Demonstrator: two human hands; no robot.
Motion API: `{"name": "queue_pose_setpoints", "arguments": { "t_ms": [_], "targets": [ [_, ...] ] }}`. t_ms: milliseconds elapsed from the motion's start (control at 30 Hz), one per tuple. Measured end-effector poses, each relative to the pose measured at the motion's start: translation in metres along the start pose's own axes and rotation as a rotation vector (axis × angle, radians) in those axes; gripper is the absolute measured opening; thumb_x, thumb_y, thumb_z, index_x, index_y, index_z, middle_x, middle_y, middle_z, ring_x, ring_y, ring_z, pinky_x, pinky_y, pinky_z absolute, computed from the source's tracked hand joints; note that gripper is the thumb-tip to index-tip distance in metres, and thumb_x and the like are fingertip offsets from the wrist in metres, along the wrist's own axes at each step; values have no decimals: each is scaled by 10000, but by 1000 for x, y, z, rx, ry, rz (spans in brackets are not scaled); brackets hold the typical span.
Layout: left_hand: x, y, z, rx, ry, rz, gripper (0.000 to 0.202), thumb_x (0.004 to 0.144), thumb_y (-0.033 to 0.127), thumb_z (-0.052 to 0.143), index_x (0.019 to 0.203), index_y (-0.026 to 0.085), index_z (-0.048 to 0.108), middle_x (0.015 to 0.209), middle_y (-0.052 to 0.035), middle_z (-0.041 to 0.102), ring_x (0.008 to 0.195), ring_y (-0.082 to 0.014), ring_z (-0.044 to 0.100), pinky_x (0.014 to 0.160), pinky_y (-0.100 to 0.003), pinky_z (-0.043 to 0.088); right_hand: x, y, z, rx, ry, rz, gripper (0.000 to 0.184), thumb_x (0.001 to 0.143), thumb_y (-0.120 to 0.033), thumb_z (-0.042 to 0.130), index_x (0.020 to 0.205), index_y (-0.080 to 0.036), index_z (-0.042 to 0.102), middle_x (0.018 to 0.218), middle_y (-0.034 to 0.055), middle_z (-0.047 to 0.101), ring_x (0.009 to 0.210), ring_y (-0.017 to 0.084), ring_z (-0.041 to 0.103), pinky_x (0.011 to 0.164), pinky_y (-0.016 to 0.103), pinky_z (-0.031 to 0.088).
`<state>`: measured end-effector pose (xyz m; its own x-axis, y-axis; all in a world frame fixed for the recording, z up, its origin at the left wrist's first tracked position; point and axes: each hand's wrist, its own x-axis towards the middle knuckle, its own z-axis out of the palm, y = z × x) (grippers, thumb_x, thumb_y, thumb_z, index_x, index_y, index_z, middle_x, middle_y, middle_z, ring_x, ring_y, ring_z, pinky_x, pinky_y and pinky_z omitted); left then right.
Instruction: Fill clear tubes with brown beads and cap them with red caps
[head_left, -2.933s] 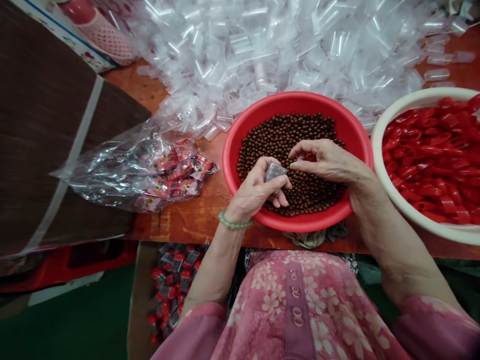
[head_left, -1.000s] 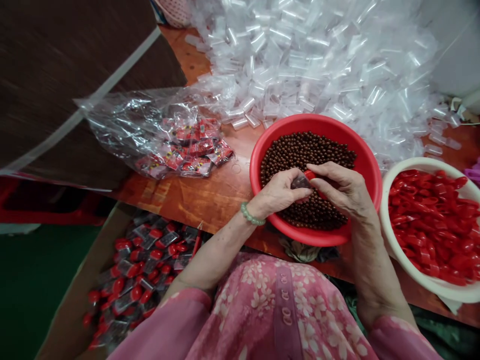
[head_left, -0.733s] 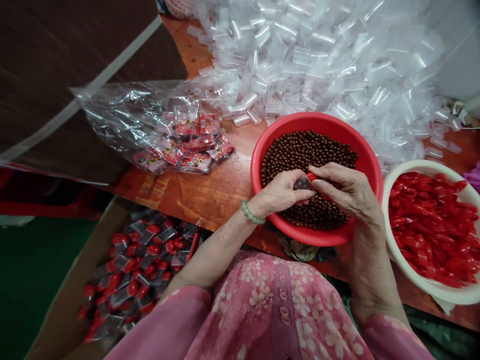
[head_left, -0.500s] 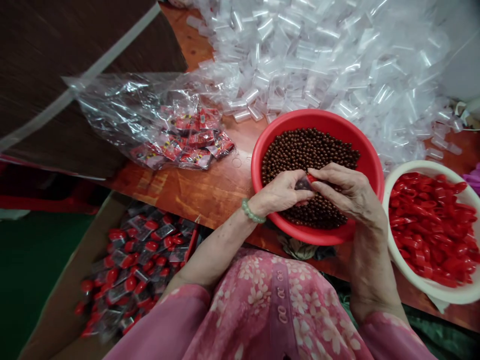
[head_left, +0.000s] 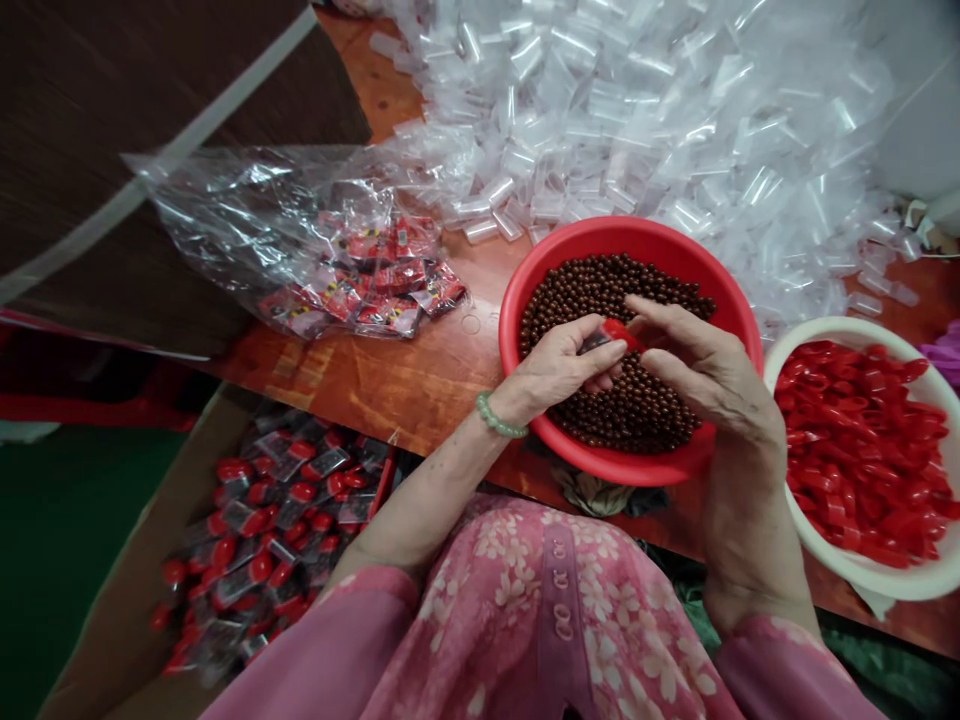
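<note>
My left hand, closed, grips a small clear plastic container with a red cap on its right end. Something dark shows through the clear wall, though the fingers hide much of it. Close by the cap, my right hand is open, its thumb and fingers apart with nothing visible between them. Both hands are above a red basin holding many round brown beads, which look like chocolate balls or similar.
A white basin of red caps stands at right. Behind lies a large heap of clear containers. Red packets sit in a clear bag on the table. Below left, a box holds red-capped containers.
My right hand has come off the container and its fingers have spread, moving slightly right. My left hand still grips the container, whose red cap now shows more fully.
</note>
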<state>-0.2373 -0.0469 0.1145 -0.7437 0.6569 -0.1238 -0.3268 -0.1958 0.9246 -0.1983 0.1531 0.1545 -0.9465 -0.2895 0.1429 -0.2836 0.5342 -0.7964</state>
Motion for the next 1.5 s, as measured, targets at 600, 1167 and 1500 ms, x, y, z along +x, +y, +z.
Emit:
{"name": "queue_pose_setpoints", "arguments": {
  "t_ms": [600,1167,1500],
  "targets": [
    [-2,-1,0,-12,-71,27,365,865,483,737,943,161,586,799,19,617,683,-70,581,640,-199,482,-1,6,15,247,336,189,379,848,-394,804,1199,-263,745,978,9,775,838,153,734,838,315,628],
    [7,-12,-5,-100,-66,63,433,758,525,836,854,151,642,837,-1,631,849,-146,550,889,-294,466,3,-19,57,-867,106,-100,676,871,-349,628,1421,-15,421,1118,211,616,1020,347,636,874,494,588],
    [4,-12,-4,-59,-69,27,438,770,528,833,830,137,646,843,-9,648,828,-138,545,823,-277,462,-1,-6,55,-960,29,-114,661,870,-494,604,1349,-64,452,1059,187,615,904,324,606,651,405,533]
  ]
}}
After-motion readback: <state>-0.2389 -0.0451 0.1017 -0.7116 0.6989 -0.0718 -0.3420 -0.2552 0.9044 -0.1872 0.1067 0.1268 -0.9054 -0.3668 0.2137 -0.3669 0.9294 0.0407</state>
